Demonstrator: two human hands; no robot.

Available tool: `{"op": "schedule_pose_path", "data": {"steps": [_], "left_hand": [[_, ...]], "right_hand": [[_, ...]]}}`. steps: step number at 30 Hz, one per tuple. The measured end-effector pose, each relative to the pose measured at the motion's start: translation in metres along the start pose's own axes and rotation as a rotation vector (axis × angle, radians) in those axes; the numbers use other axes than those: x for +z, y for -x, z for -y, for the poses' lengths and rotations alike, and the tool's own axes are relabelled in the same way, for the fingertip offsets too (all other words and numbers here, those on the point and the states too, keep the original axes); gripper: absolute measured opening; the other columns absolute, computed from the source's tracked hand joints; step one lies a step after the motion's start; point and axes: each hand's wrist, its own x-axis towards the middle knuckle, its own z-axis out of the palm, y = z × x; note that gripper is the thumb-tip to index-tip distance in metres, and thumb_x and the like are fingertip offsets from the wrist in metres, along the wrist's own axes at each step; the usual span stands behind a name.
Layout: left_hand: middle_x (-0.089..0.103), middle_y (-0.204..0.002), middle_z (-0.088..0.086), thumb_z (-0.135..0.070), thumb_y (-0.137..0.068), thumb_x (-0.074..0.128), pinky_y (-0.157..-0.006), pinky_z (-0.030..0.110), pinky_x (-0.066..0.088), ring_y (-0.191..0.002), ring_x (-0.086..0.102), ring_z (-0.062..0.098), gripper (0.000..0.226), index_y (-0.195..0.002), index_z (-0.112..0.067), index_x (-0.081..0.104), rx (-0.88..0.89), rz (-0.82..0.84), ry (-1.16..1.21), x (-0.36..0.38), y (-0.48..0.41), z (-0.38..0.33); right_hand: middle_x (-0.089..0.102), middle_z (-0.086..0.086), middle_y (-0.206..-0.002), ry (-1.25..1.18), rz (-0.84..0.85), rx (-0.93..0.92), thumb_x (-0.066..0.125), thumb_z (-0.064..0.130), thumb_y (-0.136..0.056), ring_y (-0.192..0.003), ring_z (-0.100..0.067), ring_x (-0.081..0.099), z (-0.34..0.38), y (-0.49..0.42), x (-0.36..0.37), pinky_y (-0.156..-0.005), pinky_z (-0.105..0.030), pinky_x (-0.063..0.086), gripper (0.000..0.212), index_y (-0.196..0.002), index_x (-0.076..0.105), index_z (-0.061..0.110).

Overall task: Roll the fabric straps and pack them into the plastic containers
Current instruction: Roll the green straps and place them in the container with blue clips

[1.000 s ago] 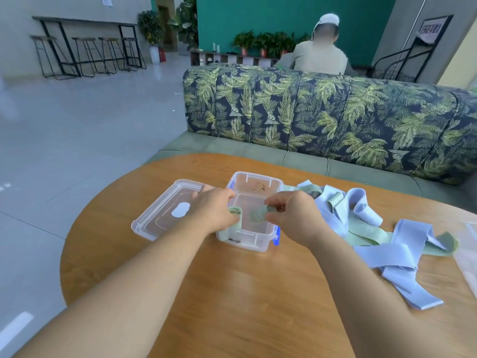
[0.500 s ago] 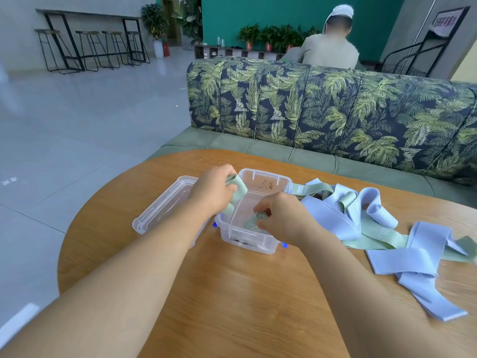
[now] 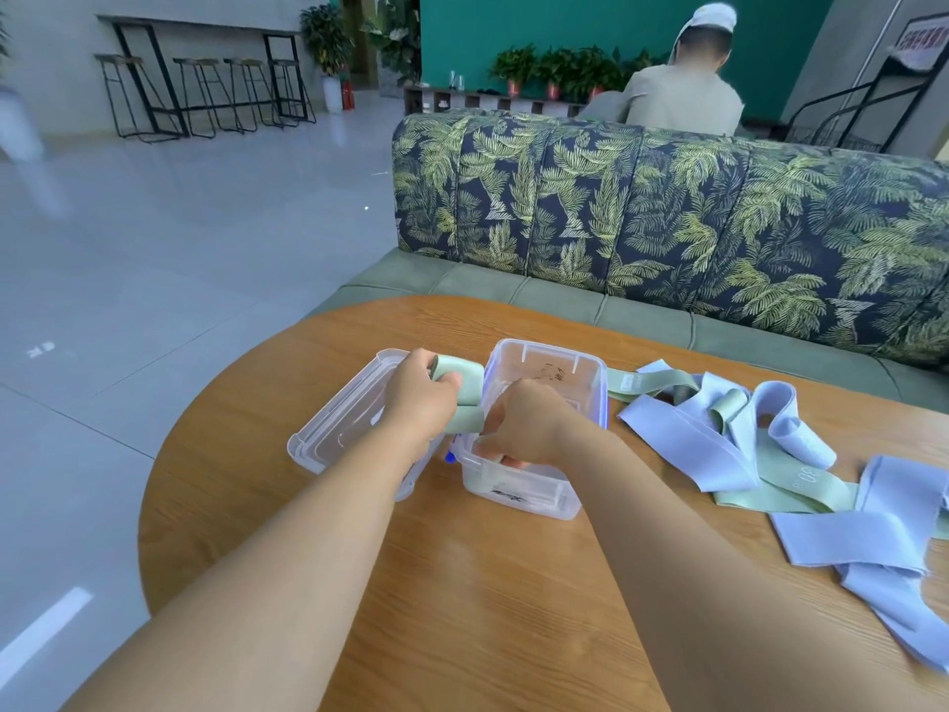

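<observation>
A clear plastic container (image 3: 590, 372) with blue clips stands open on the round wooden table (image 3: 488, 598). My left hand (image 3: 418, 398) grips a pale green fabric strap (image 3: 464, 390), rolled at its top, just left of the container's rim. My right hand (image 3: 524, 423) reaches down inside the container with curled fingers, and what they hold is hidden. A loose heap of light blue straps (image 3: 688, 439) and green straps (image 3: 785, 485) lies to the right.
The container's clear lid (image 3: 339, 423) lies upside down to the left, partly under my left arm. The table edge curves close on the left. A leaf-patterned sofa (image 3: 667, 223) stands behind the table, and a person sits beyond it, back turned.
My left hand has lifted the green strap up and left, out over the container's rim. My right hand has pushed deeper into the container.
</observation>
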Motion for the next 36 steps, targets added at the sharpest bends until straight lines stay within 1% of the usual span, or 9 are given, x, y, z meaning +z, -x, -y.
{"op": "schedule_pose_path", "data": {"steps": [2, 7, 11, 16, 19, 23, 29, 32, 36], "left_hand": [[0.058, -0.118, 0.006, -0.018, -0.096, 0.052, -0.075, 0.033, 0.044, -0.103, 0.056, 0.025, 0.030, -0.125, -0.011, 0.052, 0.001, -0.005, -0.005, 0.002, -0.001, 0.001], [0.059, -0.117, 0.006, -0.017, -0.095, 0.052, -0.080, 0.035, 0.047, -0.101, 0.057, 0.025, 0.031, -0.126, -0.012, 0.052, 0.016, -0.006, -0.031, 0.002, -0.002, -0.001], [0.059, -0.118, 0.007, -0.017, -0.096, 0.052, -0.079, 0.035, 0.049, -0.102, 0.058, 0.026, 0.032, -0.127, -0.012, 0.051, 0.013, 0.010, -0.032, 0.002, -0.001, -0.003], [0.056, -0.117, 0.005, -0.016, -0.097, 0.052, -0.079, 0.030, 0.041, -0.101, 0.053, 0.024, 0.032, -0.129, -0.011, 0.049, 0.033, 0.015, -0.072, 0.004, 0.002, -0.007], [0.056, -0.123, 0.007, -0.016, -0.097, 0.052, -0.077, 0.030, 0.041, -0.104, 0.055, 0.025, 0.034, -0.131, -0.011, 0.049, 0.044, 0.016, -0.098, 0.004, 0.002, -0.009], [0.055, -0.125, 0.009, -0.016, -0.097, 0.051, -0.075, 0.030, 0.042, -0.107, 0.056, 0.027, 0.036, -0.133, -0.012, 0.048, 0.024, 0.021, -0.113, 0.004, 0.002, -0.011], [0.053, -0.129, 0.009, -0.015, -0.098, 0.050, -0.074, 0.029, 0.040, -0.106, 0.053, 0.025, 0.038, -0.135, -0.013, 0.046, 0.014, 0.024, -0.138, 0.005, 0.003, -0.013], [0.055, -0.127, 0.010, -0.016, -0.098, 0.050, -0.071, 0.029, 0.042, -0.106, 0.056, 0.026, 0.037, -0.134, -0.013, 0.047, 0.006, 0.020, -0.143, 0.005, 0.004, -0.014], [0.056, -0.126, 0.011, -0.017, -0.097, 0.051, -0.072, 0.030, 0.044, -0.107, 0.056, 0.027, 0.036, -0.133, -0.012, 0.049, 0.003, 0.010, -0.147, 0.006, 0.004, -0.014]], "right_hand": [[0.061, 0.000, -0.058, 0.001, 0.008, 0.004, 0.064, 0.017, -0.083, -0.064, -0.016, 0.058, 0.002, -0.002, 0.001, -0.077, -0.030, 0.055, 0.021, -0.089, 0.073, -0.001], [0.063, -0.003, -0.064, 0.016, 0.018, 0.013, 0.064, 0.019, -0.085, -0.066, -0.017, 0.057, 0.002, -0.003, 0.002, -0.081, -0.031, 0.055, 0.022, -0.089, 0.073, -0.001], [0.063, -0.005, -0.070, 0.020, 0.006, 0.043, 0.068, 0.027, -0.083, -0.068, -0.017, 0.054, 0.001, -0.005, 0.004, -0.080, -0.030, 0.054, 0.020, -0.076, 0.066, 0.008], [0.059, 0.000, -0.054, -0.046, -0.041, 0.113, 0.071, 0.025, -0.081, -0.059, -0.015, 0.055, 0.001, -0.008, 0.006, -0.076, -0.028, 0.054, 0.033, -0.058, 0.051, 0.011], [0.058, 0.002, -0.052, -0.017, -0.062, 0.127, 0.071, 0.031, -0.081, -0.059, -0.014, 0.055, 0.000, -0.010, 0.008, -0.072, -0.027, 0.053, 0.034, -0.060, 0.052, 0.012], [0.057, 0.000, -0.058, -0.031, -0.118, 0.161, 0.074, 0.035, -0.079, -0.053, -0.012, 0.054, -0.002, -0.013, 0.014, -0.056, -0.024, 0.047, 0.036, -0.066, 0.051, 0.012], [0.057, -0.003, -0.072, -0.003, -0.128, 0.177, 0.074, 0.042, -0.078, -0.067, -0.020, 0.056, -0.002, -0.011, 0.017, -0.059, -0.027, 0.045, 0.043, -0.066, 0.044, 0.014], [0.058, -0.003, -0.065, -0.061, -0.089, 0.157, 0.073, 0.038, -0.078, -0.055, -0.016, 0.053, -0.006, -0.008, 0.015, -0.057, -0.026, 0.046, 0.039, -0.065, 0.047, 0.013], [0.060, -0.005, -0.061, -0.208, -0.047, 0.135, 0.071, 0.025, -0.082, -0.053, -0.015, 0.053, -0.013, -0.005, 0.014, -0.064, -0.027, 0.049, 0.035, -0.057, 0.049, 0.012]]}}
